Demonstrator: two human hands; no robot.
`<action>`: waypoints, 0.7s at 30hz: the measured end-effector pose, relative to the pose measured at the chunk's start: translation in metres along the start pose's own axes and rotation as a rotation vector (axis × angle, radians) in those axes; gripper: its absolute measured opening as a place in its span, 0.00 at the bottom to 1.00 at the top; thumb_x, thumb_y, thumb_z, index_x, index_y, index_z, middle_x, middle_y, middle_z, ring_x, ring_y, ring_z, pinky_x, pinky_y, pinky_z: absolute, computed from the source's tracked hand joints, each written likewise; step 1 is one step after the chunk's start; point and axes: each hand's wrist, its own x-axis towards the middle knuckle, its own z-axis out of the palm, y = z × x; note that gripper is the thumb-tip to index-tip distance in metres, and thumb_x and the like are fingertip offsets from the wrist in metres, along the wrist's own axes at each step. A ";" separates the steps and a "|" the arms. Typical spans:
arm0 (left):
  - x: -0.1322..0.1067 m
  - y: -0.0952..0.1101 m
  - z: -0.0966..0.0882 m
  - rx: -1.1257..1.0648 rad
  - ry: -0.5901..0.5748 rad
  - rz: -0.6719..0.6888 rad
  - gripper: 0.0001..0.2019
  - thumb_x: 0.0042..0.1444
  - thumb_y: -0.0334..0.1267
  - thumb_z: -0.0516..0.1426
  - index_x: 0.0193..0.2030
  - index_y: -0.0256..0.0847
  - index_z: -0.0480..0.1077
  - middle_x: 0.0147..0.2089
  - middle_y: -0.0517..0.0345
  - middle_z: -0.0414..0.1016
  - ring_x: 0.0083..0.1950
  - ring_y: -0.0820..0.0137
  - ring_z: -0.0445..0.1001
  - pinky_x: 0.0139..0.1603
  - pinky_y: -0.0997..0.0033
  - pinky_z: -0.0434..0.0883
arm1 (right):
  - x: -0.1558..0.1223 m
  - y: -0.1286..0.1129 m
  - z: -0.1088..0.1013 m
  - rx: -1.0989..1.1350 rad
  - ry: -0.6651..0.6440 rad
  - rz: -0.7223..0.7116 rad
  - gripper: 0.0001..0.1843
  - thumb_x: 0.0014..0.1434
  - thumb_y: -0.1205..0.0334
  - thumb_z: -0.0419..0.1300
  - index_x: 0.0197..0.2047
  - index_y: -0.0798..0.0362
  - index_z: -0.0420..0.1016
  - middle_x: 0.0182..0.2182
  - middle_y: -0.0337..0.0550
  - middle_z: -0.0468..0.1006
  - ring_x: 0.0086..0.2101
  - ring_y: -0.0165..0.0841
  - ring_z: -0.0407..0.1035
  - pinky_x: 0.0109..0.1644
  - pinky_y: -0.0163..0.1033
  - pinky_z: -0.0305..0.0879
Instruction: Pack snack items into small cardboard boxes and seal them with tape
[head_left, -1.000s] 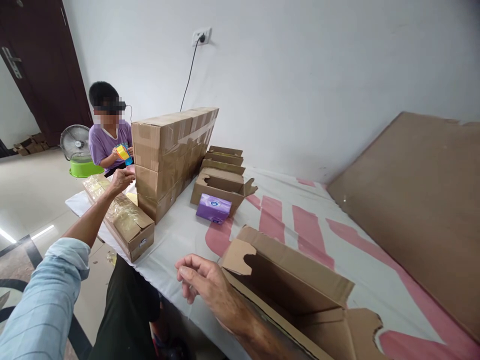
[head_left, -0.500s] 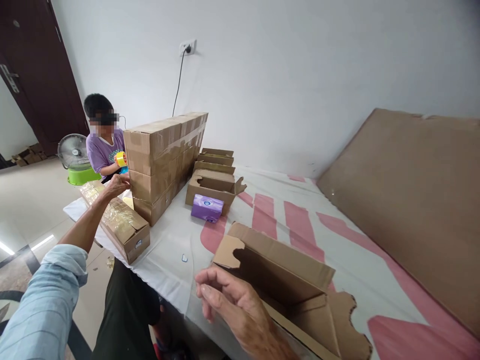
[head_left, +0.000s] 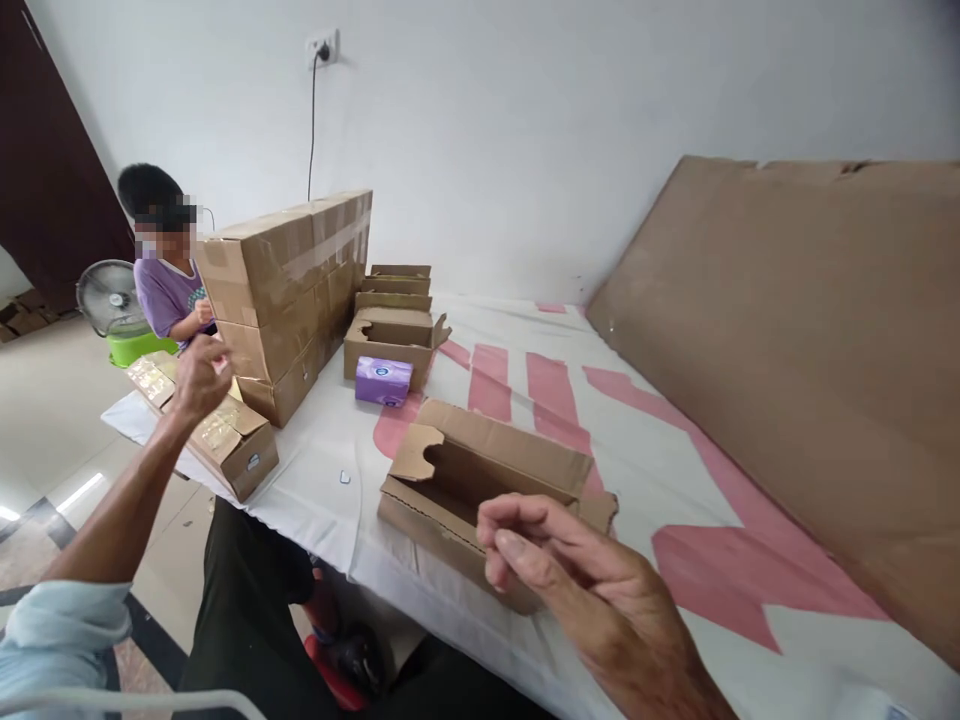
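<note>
My left hand [head_left: 196,376] hangs just above a long tape-wrapped carton [head_left: 225,440] at the table's left corner. Its fingers are curled into a fist, and whether they hold anything is hidden. Low in front of me, my right hand [head_left: 570,580] holds nothing. Its fingers are loosely bent, with a gap to the thumb. It hovers just in front of an open, empty cardboard box [head_left: 480,480] lying on the white and pink cloth [head_left: 675,545]. A small purple packet [head_left: 383,380] lies beyond that box.
A stack of taped cartons [head_left: 289,290] stands at the left. Several open boxes [head_left: 394,330] sit beside it. A large cardboard sheet [head_left: 787,330] leans against the wall on the right. Another person in a purple shirt [head_left: 169,295] sits behind the stack, near a fan [head_left: 109,298].
My left hand has lifted off the taped carton. My right hand has moved right, from the open box's left end to its front. The view has swung right.
</note>
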 end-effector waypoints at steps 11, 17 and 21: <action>-0.121 0.058 0.145 0.181 -0.796 0.156 0.09 0.56 0.38 0.68 0.44 0.44 0.84 0.55 0.48 0.82 0.54 0.54 0.80 0.50 0.61 0.76 | -0.007 0.014 -0.019 0.040 0.126 -0.013 0.20 0.60 0.40 0.71 0.42 0.49 0.83 0.33 0.46 0.82 0.27 0.35 0.75 0.34 0.40 0.80; -0.120 0.060 0.155 0.277 -0.855 0.265 0.08 0.65 0.37 0.60 0.40 0.42 0.83 0.54 0.45 0.81 0.57 0.53 0.78 0.54 0.56 0.74 | -0.007 0.013 -0.018 0.074 0.140 -0.006 0.22 0.59 0.39 0.71 0.41 0.49 0.82 0.31 0.45 0.81 0.27 0.34 0.74 0.34 0.39 0.79; -0.123 0.062 0.156 0.330 -0.857 0.329 0.14 0.69 0.35 0.55 0.38 0.41 0.82 0.52 0.43 0.80 0.55 0.54 0.77 0.55 0.55 0.73 | -0.007 0.011 -0.016 0.082 0.170 -0.008 0.22 0.59 0.38 0.71 0.41 0.49 0.82 0.31 0.45 0.80 0.27 0.34 0.74 0.34 0.40 0.79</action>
